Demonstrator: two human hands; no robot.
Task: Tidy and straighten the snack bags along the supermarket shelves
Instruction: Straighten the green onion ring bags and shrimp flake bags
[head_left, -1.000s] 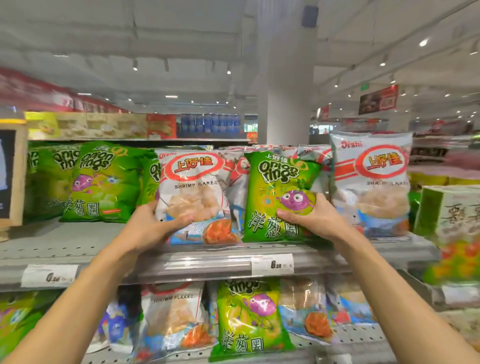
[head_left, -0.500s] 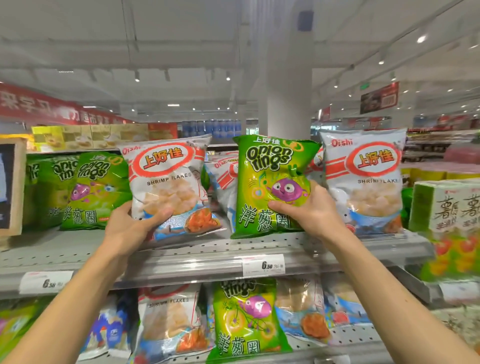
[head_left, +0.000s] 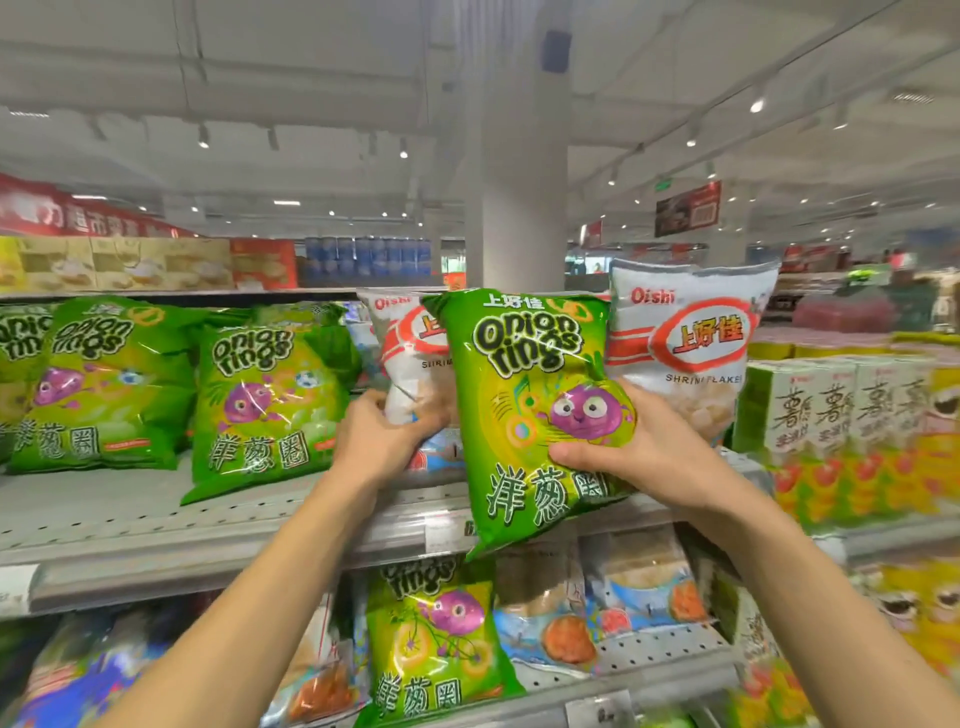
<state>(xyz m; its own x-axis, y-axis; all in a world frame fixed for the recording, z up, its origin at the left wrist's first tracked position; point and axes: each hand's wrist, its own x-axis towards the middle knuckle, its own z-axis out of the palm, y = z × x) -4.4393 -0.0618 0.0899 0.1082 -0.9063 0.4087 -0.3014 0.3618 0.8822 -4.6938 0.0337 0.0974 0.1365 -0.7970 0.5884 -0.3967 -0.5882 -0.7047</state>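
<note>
1. While I watch from the head camera, the right hand grips a green onion ring bag, thumb curled over its front, holding it lifted and tilted in front of the front edge of the shelf.
2. The left hand clutches the lower part of a white shrimp flake bag, which is partly hidden behind the green one.
3. Further back on the shelf, two more green bags stand toward its left end.
4. Another white bag stands upright behind my right hand, near the right end.
5. Beside it sit green and yellow boxes.
</note>
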